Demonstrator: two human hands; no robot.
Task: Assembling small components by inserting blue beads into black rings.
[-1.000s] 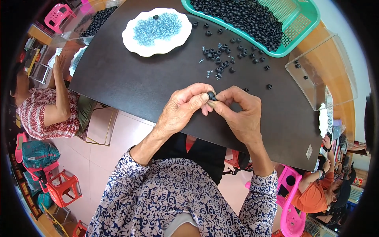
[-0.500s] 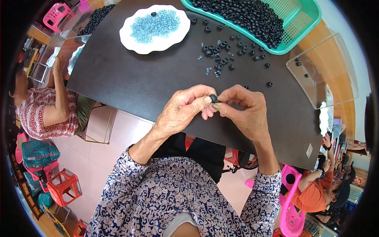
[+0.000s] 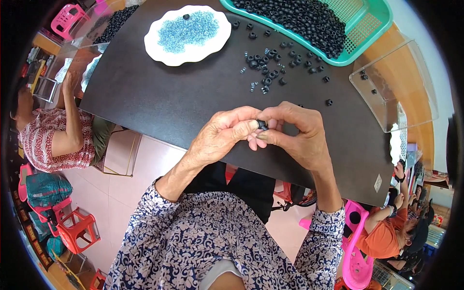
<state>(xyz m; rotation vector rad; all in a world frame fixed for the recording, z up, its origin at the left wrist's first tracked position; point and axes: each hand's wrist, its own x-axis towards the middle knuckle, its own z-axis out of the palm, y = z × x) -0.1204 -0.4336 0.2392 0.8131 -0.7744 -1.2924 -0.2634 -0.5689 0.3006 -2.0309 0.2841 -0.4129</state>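
Observation:
A small round black plastic part (image 3: 262, 124), like a cord stopper, is held between my two hands above the dark table's near side. My left hand (image 3: 226, 133) pinches it between thumb and fingers. From the right, the thumb and forefinger of my right hand (image 3: 296, 128) close around it, one above and one below. My fingers cover much of the part. Beyond my hands lie several loose black parts (image 3: 266, 70) with holes, and small coiled metal springs (image 3: 253, 87) are scattered among them.
A white wavy-edged plate (image 3: 159, 55) bears a heap of springs, with one black part on top. A green basket (image 3: 355, 59) full of black parts stands far right, next to a clear plastic box (image 3: 394, 126). One person (image 3: 58, 133) sits at left, another (image 3: 386, 234) at right.
My right forefinger has shifted left over the top of the black part, and its thumb sits slightly lower. The part is slightly lower, still between both hands.

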